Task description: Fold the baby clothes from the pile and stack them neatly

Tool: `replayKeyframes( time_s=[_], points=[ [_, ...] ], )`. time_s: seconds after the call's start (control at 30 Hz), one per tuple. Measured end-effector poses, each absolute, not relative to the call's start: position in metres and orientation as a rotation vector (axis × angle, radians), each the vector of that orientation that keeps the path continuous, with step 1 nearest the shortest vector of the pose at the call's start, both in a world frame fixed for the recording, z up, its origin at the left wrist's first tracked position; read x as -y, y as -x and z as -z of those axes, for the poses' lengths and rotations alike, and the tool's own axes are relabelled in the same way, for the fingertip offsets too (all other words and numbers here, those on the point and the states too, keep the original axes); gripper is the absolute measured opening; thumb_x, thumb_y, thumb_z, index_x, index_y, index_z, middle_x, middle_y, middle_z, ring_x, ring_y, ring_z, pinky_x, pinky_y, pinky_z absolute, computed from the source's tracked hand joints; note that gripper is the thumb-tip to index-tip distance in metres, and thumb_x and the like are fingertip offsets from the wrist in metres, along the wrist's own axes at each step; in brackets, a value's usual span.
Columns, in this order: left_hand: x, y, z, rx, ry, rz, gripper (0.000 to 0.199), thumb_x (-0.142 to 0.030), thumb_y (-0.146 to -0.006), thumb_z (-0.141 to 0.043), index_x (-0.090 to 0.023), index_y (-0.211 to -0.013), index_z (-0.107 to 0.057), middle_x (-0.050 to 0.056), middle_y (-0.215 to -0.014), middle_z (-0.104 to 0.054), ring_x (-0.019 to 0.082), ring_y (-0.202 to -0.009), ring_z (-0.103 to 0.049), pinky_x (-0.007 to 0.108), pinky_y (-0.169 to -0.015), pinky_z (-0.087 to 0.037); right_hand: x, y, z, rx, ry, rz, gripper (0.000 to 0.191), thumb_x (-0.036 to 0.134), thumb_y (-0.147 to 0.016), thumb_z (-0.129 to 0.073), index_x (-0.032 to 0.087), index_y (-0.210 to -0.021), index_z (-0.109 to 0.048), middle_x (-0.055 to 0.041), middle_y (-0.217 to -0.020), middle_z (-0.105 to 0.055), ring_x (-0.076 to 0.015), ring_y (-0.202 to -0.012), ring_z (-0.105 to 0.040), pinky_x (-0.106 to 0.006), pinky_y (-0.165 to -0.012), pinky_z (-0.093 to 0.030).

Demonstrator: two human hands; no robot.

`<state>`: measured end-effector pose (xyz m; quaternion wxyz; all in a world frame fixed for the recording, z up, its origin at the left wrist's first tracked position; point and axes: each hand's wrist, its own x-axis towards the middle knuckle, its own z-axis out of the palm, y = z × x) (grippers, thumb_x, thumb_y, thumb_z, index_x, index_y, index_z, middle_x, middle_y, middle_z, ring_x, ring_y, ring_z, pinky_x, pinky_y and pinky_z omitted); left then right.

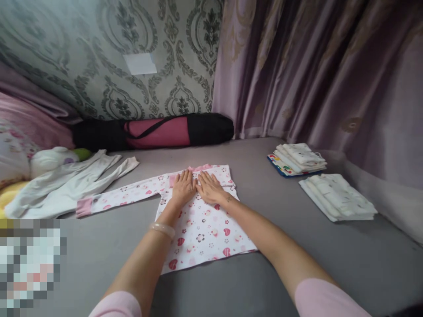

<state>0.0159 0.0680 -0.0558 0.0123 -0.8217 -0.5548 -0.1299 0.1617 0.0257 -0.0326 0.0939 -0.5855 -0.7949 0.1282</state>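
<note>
A white child's shirt [201, 233] with pink hearts and flowers lies on the grey bed sheet. One long sleeve, ending in a pink cuff [84, 207], stretches out to the left. The other sleeve lies folded in across the upper part, its pink cuff partly under my left hand. My left hand [184, 188] rests flat on the upper shirt near the collar, fingers spread. Just right of it, my right hand [210, 187] also presses flat on the fabric with fingers stretched out. Neither hand grips anything.
Two stacks of folded cloths, one farther back [300, 158] and one nearer [337, 197], sit at the right. Loose white clothing [72, 182] and a plush toy [49, 162] lie at the left. A black and red long bag [158, 132] lies along the patterned wall.
</note>
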Motion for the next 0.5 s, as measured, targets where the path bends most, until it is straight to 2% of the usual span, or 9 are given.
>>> replayKeyframes(
  time_s=[0.3, 0.5],
  points=[
    [-0.065, -0.015, 0.053, 1.711, 2.537, 0.323, 0.057, -0.032, -0.096, -0.027, -0.005, -0.146, -0.037, 0.018, -0.151, -0.037, 0.030, -0.142, -0.031, 0.049, -0.117, -0.019, -0.028, -0.190, 0.032, 2.105, 2.100, -0.264, 0.071, 0.042, -0.098, -0.023, -0.005, -0.150, -0.019, -0.0216, -0.159, -0.011, -0.0305, -0.148, -0.008, -0.044, -0.119, -0.004],
    [-0.065, -0.016, 0.054, 1.823, 2.484, 0.367, 0.059, -0.032, -0.095, -0.028, -0.001, -0.144, -0.038, 0.022, -0.151, -0.037, 0.032, -0.143, -0.030, 0.048, -0.116, -0.021, -0.032, -0.219, 0.030, 2.083, 2.152, -0.223, 0.070, 0.040, -0.097, -0.025, -0.004, -0.150, -0.020, -0.0201, -0.159, -0.014, -0.0298, -0.147, -0.010, -0.044, -0.119, -0.008]
  ],
)
